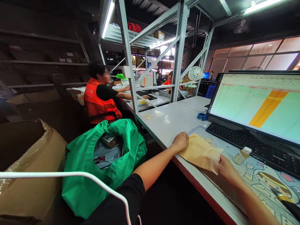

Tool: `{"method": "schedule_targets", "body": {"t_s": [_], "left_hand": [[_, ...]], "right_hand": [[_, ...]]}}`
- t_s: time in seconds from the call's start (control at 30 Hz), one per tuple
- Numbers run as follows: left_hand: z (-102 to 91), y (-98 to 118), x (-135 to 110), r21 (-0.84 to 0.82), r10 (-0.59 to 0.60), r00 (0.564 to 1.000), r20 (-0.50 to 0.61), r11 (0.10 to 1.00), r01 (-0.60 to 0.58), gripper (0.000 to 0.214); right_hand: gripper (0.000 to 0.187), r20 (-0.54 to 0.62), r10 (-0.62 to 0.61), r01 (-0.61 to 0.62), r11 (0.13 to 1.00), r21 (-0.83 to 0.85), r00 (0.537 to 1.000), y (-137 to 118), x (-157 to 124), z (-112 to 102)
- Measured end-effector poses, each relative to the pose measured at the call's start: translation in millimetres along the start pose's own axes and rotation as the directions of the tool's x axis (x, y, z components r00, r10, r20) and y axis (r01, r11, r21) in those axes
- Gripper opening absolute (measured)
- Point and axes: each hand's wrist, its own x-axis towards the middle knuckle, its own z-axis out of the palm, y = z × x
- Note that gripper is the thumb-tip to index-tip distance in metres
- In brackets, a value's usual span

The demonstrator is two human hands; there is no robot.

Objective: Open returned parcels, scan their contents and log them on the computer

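Note:
A pale yellow soft packet [199, 151], with a clear plastic edge at its right end, lies across the front edge of the white desk. Curled over its left end is my left hand [181, 142], which grips it. At the opposite end my right hand [226, 169] closes on the clear plastic edge, with its fingertips partly hidden behind the packet. Just beyond my right hand, a small clear bottle with a white cap [242, 155] stands on the cartoon-printed desk mat [264, 178].
A monitor [255, 103] and black keyboard [248, 145] stand behind the packet. An open green bag [82, 175] with packages inside and a cardboard box [35, 175] are at left. A white cable [93, 178] crosses the foreground. A person in an orange vest [99, 100] sits beyond.

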Motion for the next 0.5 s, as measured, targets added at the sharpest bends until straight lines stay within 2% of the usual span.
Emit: {"method": "schedule_targets", "body": {"t_s": [0.13, 0.23, 0.3, 0.37, 0.5], "left_hand": [[1.7, 5, -10, -0.126, -0.006, 0.99, -0.144, 0.992, -0.013, 0.03], [5.1, 11, -17, -0.198, -0.027, 0.976, -0.215, 0.98, -0.017, 0.027], [7.7, 14, -18, -0.227, -0.041, 0.972, -0.231, 0.974, -0.013, 0.024], [8.5, 13, -16, -0.237, -0.054, 0.972, -0.231, 0.971, -0.002, 0.021], [1.0, -2, -6, -0.203, -0.095, 0.972, -0.216, 0.978, 0.05, 0.021]], "right_hand": [[0.058, -0.013, 0.107, -0.104, 0.984, 0.141, 0.994, 4, 9, -12], [0.055, 0.05, 0.035, -0.039, 0.996, 0.081, 0.998, -6, 6, -14], [0.051, 0.085, -0.051, 0.05, 0.999, 0.013, 0.995, -15, 1, -14], [0.047, 0.102, -0.071, 0.072, 0.997, -0.01, 0.992, -22, -1, -15], [0.03, 0.094, 0.121, -0.116, 0.992, -0.053, 0.988, -22, -2, -26]]}}
